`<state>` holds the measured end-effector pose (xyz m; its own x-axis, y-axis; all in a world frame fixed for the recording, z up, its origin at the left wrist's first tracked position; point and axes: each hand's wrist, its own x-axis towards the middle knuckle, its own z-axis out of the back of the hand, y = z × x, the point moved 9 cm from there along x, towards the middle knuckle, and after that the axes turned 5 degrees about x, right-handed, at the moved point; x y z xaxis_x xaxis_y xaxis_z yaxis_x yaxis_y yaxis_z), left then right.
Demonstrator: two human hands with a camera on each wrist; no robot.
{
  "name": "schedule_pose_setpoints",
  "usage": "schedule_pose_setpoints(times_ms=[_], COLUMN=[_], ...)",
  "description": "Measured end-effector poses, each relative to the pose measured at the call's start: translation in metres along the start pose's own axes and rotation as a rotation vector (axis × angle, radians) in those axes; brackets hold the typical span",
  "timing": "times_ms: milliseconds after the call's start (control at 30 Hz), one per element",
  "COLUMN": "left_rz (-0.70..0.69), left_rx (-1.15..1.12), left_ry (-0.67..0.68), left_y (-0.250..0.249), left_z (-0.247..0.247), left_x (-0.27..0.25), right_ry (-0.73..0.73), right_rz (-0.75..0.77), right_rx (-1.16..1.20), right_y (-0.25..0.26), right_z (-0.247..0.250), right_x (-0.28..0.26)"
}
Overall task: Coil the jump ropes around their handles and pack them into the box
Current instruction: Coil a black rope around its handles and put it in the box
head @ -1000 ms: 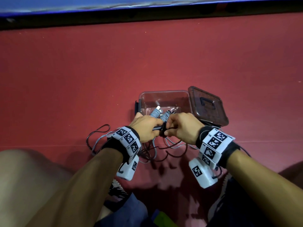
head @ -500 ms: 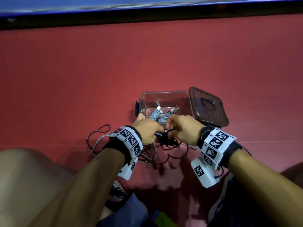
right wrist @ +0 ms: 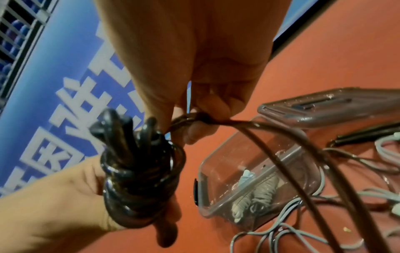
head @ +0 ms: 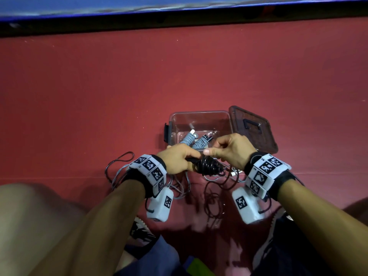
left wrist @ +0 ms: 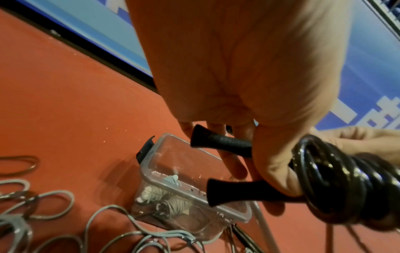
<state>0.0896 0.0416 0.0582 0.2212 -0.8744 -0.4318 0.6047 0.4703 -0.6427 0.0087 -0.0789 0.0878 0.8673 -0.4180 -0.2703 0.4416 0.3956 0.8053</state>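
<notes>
My left hand point(head: 180, 159) grips the two black handles point(left wrist: 227, 142) of a black jump rope held side by side. Glossy black cord point(head: 208, 166) is coiled round the handles in several turns point(right wrist: 138, 172). My right hand point(head: 229, 151) pinches the loose run of that cord point(right wrist: 205, 118) just beside the coil; the rest trails down to the floor. Just beyond my hands stands a clear plastic box point(head: 199, 120), open, with a grey rope wound on its handles point(head: 194, 142) lying inside.
The box's dark lid point(head: 253, 130) lies flat against its right side. Loose grey rope point(left wrist: 49, 205) and dark cord point(head: 213, 200) sprawl on the red floor point(head: 179, 72) under my hands. A blue banner point(head: 159, 4) runs along the far edge. My knees and shoes flank the pile.
The black coil on the handles has grown thicker. My right hand swung round the handles with the cord and now sits higher, over the box's near rim.
</notes>
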Motion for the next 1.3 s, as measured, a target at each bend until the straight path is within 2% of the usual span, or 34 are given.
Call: schedule_pose_setpoints(times_ms=[100,267,467,633,700,800,900,1133,1300], left_rz=[-0.042,-0.101,-0.135,-0.051,0.024,0.113,0.123,0.085,0.047], left_rx=[-0.145,-0.379,-0.471,-0.302,-0.138,0.087,0.188,0.448,0.646], left_ry=[0.004,-0.059,-0.173,-0.292,-0.354,-0.388,-0.402,-0.306,-0.153], left_y=[-0.008,-0.018,-0.022,-0.014,-0.005,-0.002,-0.005,-0.011,-0.017], left_z=[0.008,0.015,0.028,0.037,0.042,0.047,0.047,0.036,0.013], left_x=[-0.002,-0.003,-0.007,-0.008,-0.007,-0.008,-0.009,-0.004,-0.002], right_ry=[0.018,0.0,0.053,0.138,0.175,0.187,0.236,0.218,0.181], right_rz=[-0.056,-0.085,-0.148,-0.15,-0.138,-0.118,-0.103,-0.017,0.052], right_rx=[0.253,0.444,0.384,0.261,0.196,0.06,-0.101,-0.307,-0.35], right_y=[-0.006,-0.002,-0.003,0.005,0.005,0.006,0.006,0.019,0.031], right_z=[-0.002,-0.001,-0.013,-0.031,-0.038,-0.039,-0.042,-0.035,-0.037], right_x=[0.001,-0.003,-0.009,-0.013,-0.015,-0.014,-0.012,-0.013,-0.012])
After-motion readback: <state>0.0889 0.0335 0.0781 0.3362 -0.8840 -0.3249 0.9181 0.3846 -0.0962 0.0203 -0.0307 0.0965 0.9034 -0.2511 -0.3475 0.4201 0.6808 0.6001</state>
